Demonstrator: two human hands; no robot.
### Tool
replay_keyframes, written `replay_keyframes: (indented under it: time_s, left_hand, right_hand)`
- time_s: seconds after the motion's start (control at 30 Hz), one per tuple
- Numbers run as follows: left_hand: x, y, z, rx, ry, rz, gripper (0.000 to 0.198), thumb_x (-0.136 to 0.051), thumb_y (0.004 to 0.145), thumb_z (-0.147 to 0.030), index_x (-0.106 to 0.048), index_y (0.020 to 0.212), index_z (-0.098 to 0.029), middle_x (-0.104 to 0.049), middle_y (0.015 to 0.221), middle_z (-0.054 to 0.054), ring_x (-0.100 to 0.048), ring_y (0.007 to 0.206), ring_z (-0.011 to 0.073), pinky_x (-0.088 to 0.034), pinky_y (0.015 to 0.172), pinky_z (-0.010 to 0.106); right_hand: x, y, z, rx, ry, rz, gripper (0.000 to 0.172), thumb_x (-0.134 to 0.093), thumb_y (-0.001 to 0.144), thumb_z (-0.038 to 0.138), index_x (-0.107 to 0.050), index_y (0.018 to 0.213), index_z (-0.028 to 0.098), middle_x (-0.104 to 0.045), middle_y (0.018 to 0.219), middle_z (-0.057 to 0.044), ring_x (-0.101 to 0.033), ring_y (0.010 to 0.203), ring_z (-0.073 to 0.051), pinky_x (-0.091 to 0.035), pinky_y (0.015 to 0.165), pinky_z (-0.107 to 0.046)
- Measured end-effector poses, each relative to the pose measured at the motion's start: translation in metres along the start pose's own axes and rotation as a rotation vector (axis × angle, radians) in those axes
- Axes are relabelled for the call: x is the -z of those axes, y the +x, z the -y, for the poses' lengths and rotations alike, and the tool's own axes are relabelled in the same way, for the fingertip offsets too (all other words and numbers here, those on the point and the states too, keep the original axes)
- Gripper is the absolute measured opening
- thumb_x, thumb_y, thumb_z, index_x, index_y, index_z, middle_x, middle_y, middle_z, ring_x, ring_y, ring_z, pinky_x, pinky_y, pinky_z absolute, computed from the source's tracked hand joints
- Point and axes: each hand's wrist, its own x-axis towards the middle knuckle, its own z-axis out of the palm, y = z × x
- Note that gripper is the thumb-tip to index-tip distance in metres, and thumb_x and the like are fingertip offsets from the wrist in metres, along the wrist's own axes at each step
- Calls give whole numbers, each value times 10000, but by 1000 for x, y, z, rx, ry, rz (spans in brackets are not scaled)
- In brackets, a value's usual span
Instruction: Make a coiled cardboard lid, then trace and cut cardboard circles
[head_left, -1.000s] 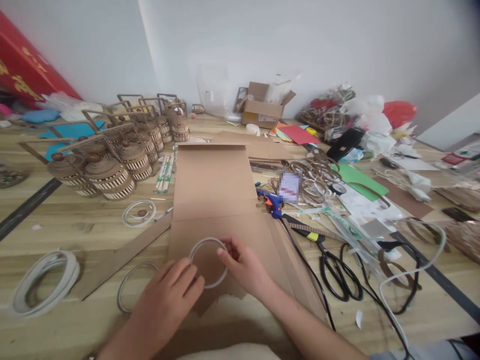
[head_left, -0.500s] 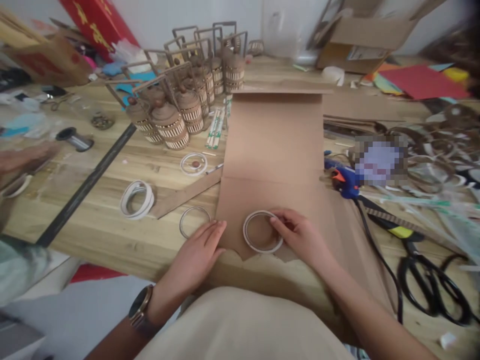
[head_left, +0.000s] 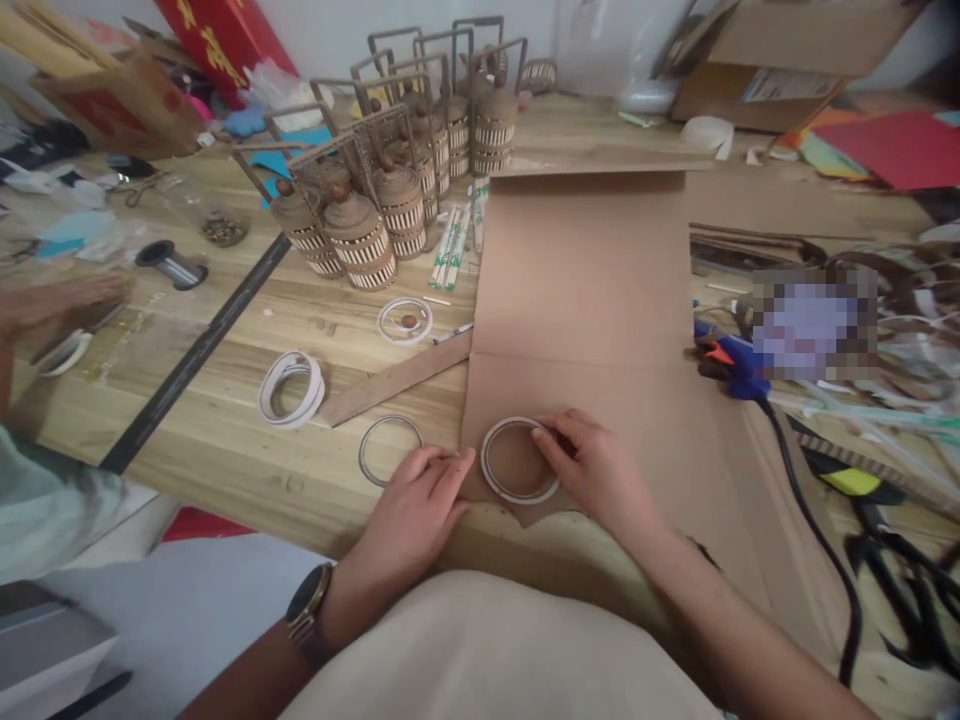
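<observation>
Item 1: pale ring (head_left: 486,462), lower centre of the frame, over the lower part of a brown cardboard sheet (head_left: 585,260), near its ragged bottom edge. Outline round, about equal across, without a long axis; opening faces up toward the camera.

Item 2: right hand (head_left: 600,470), closed on the ring, thumb and fingers pinching its upper-right rim.

Item 3: left hand (head_left: 420,500), ungripped, fingers extended and close together, pointing to the upper right, at the sheet's lower-left edge. Fingers overlap the right side of a thinner ring (head_left: 361,455) in view; contact cannot be told. Watch (head_left: 307,597) on the wrist.

Item 4: coil of white strip (head_left: 268,400), left of the thinner ring; cardboard strip (head_left: 397,380), slanting up to the right toward the sheet.

Item 5, markings: red banner (head_left: 225,45), upper left, gold characters too blurred to read; brown box (head_left: 120,105) beside it, red mark, illegible; wrapped sticks (head_left: 450,250), upper centre, green print too small to read; open carton (head_left: 720,105), upper right, white label, illegible; card (head_left: 806,325), right, pixelated.
</observation>
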Motion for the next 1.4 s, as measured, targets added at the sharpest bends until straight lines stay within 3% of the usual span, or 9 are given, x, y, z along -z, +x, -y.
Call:
replay_keyframes:
  time_s: [0.23, 0.33, 0.43, 0.6, 0.73, 0.9, 1.13, 1.27, 1.4]
  left_hand:
    - [3, 5, -2, -82, 89, 27, 338, -599, 945, -303, -623, 1246, -151, -588, 1389, 160, -498, 1275, 352, -451, 1033, 529]
    - [9, 5, -1, -189, -8, -74, 251, -525, 989, -275, -705, 840, -182, -752, 990, 73, -578, 1158, 289, -468, 999, 457]
    - [12, 5, -1, -149, -33, -200, 436, -505, 1000, -272, -586, 578, -192, -630, 588, 21, -605, 803, 213, -504, 802, 365]
    - [6, 8, -1, -238, -51, -148, 335, -488, 1006, -284, -645, 730, -178, -748, 1007, 72, -597, 935, 217, -478, 857, 380]
    - [1, 9, 1, -206, -92, -156, 346, -512, 994, -287, -610, 679, -185, -697, 720, 21, -551, 772, 200, -450, 755, 359]
    - [1, 12, 2, -229, -127, -111, 325, -548, 974, -308, -620, 684, -181, -736, 1048, 62, -557, 912, 220, -449, 811, 370]
    - [4, 12, 5, -193, -202, -40, 335, -531, 983, -333, -611, 693, -185, -720, 886, 50, -561, 860, 201, -427, 794, 348]
    - [6, 7, 9, -167, -227, 16, 442, -492, 1001, -393, -572, 615, -193, -592, 607, 0, -529, 683, 161, -415, 707, 314]
    - [1, 4, 11, -177, -187, -49, 288, -481, 1018, -286, -673, 830, -184, -718, 894, 43, -598, 836, 182, -468, 787, 326]
  right_hand:
    - [4, 3, -8, -102, 95, -13, 306, -495, 905, 365, -739, 978, 195, -746, 950, -89, -680, 860, -234, -513, 737, -336]
    - [6, 5, -14, -154, 159, -25, 328, -501, 905, 405, -738, 1001, 199, -764, 992, -78, -687, 876, -230, -513, 758, -334]
    - [6, 3, -16, -160, 179, -38, 340, -510, 906, 425, -742, 1012, 199, -770, 993, -75, -690, 867, -230, -512, 752, -332]
    - [4, 1, -15, -153, 158, -44, 329, -507, 913, 412, -746, 1017, 212, -775, 1003, -72, -696, 872, -234, -512, 742, -327]
    - [5, 0, -15, -145, 152, -51, 325, -505, 917, 406, -745, 1022, 212, -775, 1013, -74, -702, 882, -237, -516, 730, -320]
    - [4, 0, -17, -129, 155, -53, 318, -505, 919, 399, -743, 1025, 217, -776, 1010, -75, -708, 883, -239, -521, 713, -319]
    - [3, -1, -19, -107, 151, -66, 313, -507, 922, 399, -739, 1025, 215, -775, 1008, -78, -708, 876, -238, -528, 721, -327]
    - [3, -1, -19, -95, 145, -66, 299, -505, 930, 388, -735, 1023, 221, -775, 995, -77, -710, 870, -236, -533, 724, -327]
    - [-4, 0, -15, -45, 118, -49, 294, -483, 941, 359, -724, 1023, 213, -767, 996, -86, -708, 887, -236, -538, 731, -326]
